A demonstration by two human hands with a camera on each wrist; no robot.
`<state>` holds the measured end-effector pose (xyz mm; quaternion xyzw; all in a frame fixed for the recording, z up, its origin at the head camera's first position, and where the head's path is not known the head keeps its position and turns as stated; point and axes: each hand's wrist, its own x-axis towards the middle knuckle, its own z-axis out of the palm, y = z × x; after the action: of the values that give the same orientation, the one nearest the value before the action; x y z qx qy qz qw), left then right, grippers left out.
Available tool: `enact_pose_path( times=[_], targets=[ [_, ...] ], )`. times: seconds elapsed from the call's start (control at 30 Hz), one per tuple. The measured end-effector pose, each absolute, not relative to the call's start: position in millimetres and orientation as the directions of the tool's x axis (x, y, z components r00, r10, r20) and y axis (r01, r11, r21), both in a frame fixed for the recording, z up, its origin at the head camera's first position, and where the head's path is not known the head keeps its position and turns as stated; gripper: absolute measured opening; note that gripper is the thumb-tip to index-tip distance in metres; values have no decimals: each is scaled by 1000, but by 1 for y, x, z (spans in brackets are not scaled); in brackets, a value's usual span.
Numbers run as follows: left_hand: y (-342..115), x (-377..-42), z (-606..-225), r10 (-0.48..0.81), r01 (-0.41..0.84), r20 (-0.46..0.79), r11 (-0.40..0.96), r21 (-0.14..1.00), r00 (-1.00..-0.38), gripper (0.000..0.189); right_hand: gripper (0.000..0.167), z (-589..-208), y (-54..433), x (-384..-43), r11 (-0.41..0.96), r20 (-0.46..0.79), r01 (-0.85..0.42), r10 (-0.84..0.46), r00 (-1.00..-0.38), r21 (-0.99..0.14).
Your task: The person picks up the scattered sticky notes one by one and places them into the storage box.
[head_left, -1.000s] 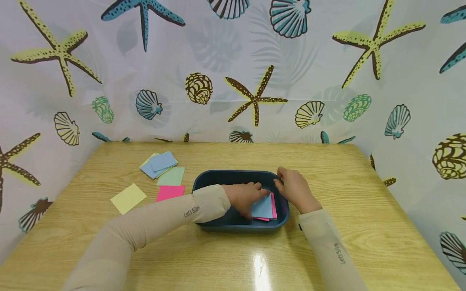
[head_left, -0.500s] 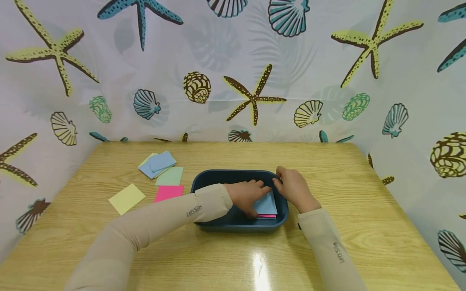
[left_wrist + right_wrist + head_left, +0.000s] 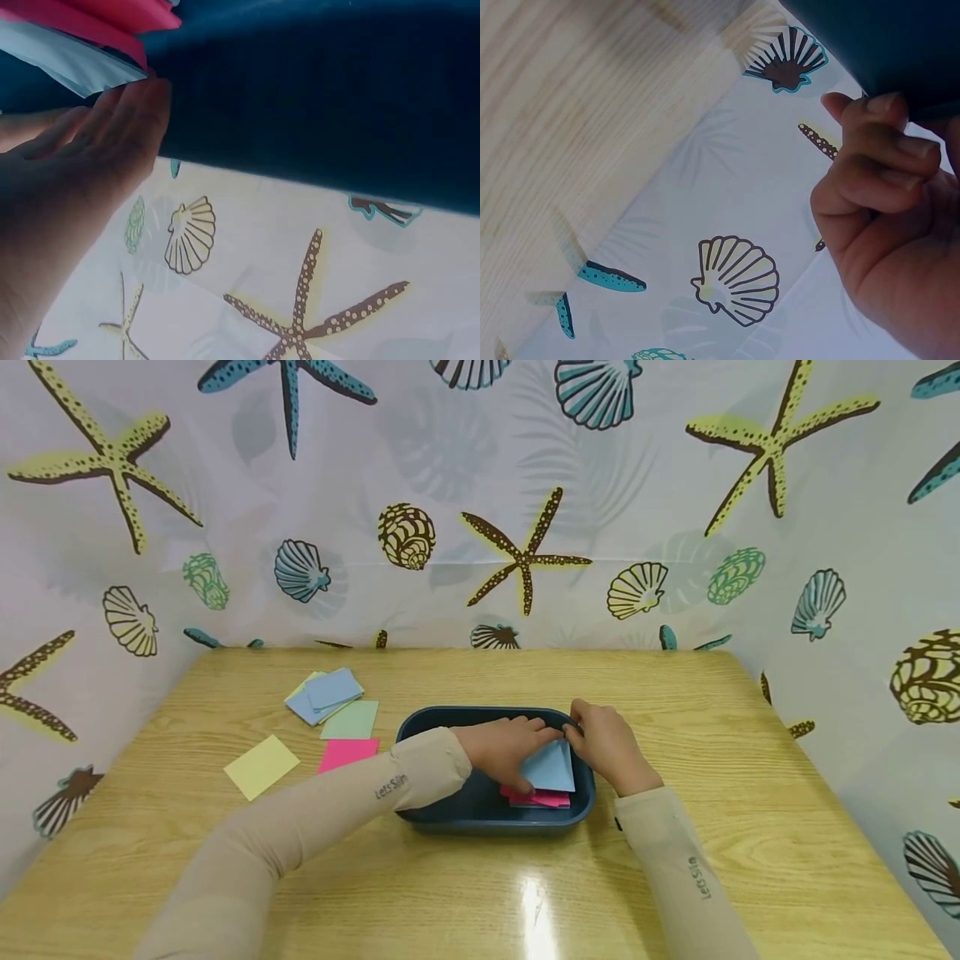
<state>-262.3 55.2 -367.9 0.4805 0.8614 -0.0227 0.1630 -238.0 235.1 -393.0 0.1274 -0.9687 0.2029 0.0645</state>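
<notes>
A dark blue oval-cornered bin [image 3: 487, 826] stands on the table. My left hand [image 3: 510, 747] reaches into it, holding light blue paper notes [image 3: 552, 767] between thumb and fingers. Pink notes [image 3: 553, 799] stick out under their near edge, by the thumb. The left wrist view shows the fingers [image 3: 142, 112] extended, their tips against the edge of a pale note [image 3: 67, 60] beside pink ones. With curled fingers my right hand [image 3: 609, 750] grips the bin's right rim; its fingertips show against the bin wall in the right wrist view.
Left of the bin lie a pink note [image 3: 349, 753], a pale green note [image 3: 351, 720], a yellow note [image 3: 262, 767] and a small pile of blue and yellow notes [image 3: 332, 691]. A shell-printed cloth [image 3: 465, 468] hangs behind the wooden table [image 3: 450, 893].
The left hand has shifted the top blue notes toward the bin's far right corner, tilting or lifting them, so more pink shows at the near side. The right hand keeps its grip on the rim.
</notes>
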Motion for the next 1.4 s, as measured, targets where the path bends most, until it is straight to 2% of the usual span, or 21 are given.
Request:
enact_pose_path(
  times=[0.23,0.43,0.57,0.73,0.93,1.07,1.4],
  targets=[
    [47,-266,-362,848,812,-299,515,276,-437,86,14,-393,235,-238,881,185,-280,-225,-957,-380],
    [41,-269,-361,907,810,-282,409,420,-311,79,12,-393,234,-237,879,181,-281,-227,-957,-385],
    [35,-272,-359,939,849,-241,328,414,-246,77,12,-393,234,-237,879,176,-280,-227,-958,-385],
    [29,-275,-356,921,864,-276,364,349,-276,76,12,-393,233,-238,876,205,-302,-239,-949,-377],
    [25,-279,-358,929,793,-254,364,489,-269,76,13,-393,234,-236,872,220,-302,-231,-948,-386],
    [22,-282,-358,936,783,-242,348,515,-257,77,13,-392,234,-236,871,228,-305,-230,-946,-386],
    [12,-286,-364,887,840,-350,421,343,-302,77,14,-393,233,-238,877,244,-299,-217,-945,-375]
  ],
)
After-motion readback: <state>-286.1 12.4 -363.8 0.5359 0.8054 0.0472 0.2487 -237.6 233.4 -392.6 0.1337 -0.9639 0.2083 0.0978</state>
